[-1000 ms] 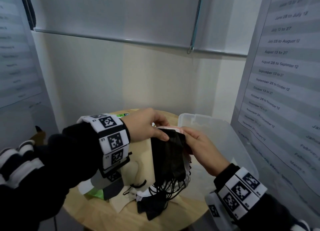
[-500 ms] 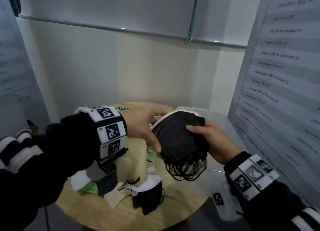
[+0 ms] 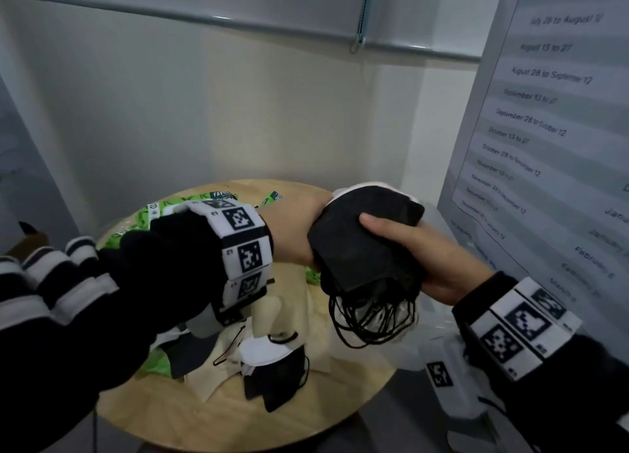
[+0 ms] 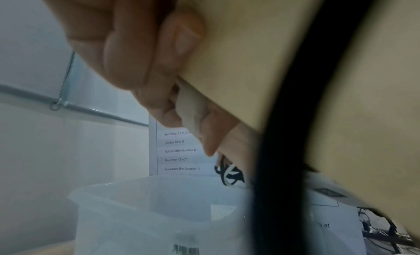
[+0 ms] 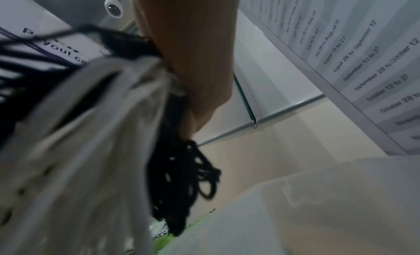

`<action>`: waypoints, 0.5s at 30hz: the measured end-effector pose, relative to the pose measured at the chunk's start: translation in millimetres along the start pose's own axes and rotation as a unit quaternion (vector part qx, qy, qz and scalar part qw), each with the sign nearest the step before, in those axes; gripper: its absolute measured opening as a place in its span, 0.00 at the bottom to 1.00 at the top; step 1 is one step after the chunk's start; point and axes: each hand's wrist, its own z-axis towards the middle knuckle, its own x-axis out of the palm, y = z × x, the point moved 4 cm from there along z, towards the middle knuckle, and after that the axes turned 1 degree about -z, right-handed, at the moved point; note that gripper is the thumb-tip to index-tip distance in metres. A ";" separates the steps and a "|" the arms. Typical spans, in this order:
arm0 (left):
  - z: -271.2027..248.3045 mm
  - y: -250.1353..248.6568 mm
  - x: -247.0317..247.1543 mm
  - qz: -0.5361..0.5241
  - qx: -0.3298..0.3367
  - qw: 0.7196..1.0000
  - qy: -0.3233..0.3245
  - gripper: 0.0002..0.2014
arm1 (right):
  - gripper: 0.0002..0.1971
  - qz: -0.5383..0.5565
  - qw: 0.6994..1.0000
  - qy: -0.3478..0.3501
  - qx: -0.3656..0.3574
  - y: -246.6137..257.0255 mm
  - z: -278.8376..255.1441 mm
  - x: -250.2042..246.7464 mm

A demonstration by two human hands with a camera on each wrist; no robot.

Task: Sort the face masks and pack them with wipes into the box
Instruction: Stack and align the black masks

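Observation:
My right hand (image 3: 401, 241) grips a stack of face masks (image 3: 357, 245), black on top with white edges, thumb over the top; black ear loops (image 3: 371, 316) dangle under it. In the right wrist view the stack (image 5: 90, 133) fills the left side beside my right hand (image 5: 193, 61). My left hand (image 3: 296, 234) meets the stack's left end, fingertips hidden behind it. The left wrist view shows its curled fingers (image 4: 159, 70) holding a beige mask (image 4: 250, 61). The clear plastic box (image 4: 136, 185) stands below and to the right.
The round wooden table (image 3: 306, 418) carries loose beige, white and black masks (image 3: 272, 360) at the front and green wipe packets (image 3: 190, 207) at the back left. A dated poster (image 3: 544, 112) rises on the right, a plain wall behind.
Both hands have lifted the mask stack off the table pile and carried it right, above the box. The stack has turned from hanging upright to lying nearly flat in the right hand.

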 end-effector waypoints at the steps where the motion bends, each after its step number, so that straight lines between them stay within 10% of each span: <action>1: 3.9 -0.3 -0.5 -0.005 0.007 1.000 0.001 0.28 | 0.20 -0.017 1.000 0.019 0.006 2.5 -1.7 0.8; 10: 9.2 7.8 0.1 -0.045 -0.002 0.999 -0.010 0.49 | 0.27 -0.001 0.999 -0.036 0.026 10.7 5.4 -32.1; 15: 13.5 5.4 7.7 -0.047 0.006 0.998 -0.033 0.44 | 0.29 0.030 0.996 -0.065 0.049 0.7 11.2 -31.7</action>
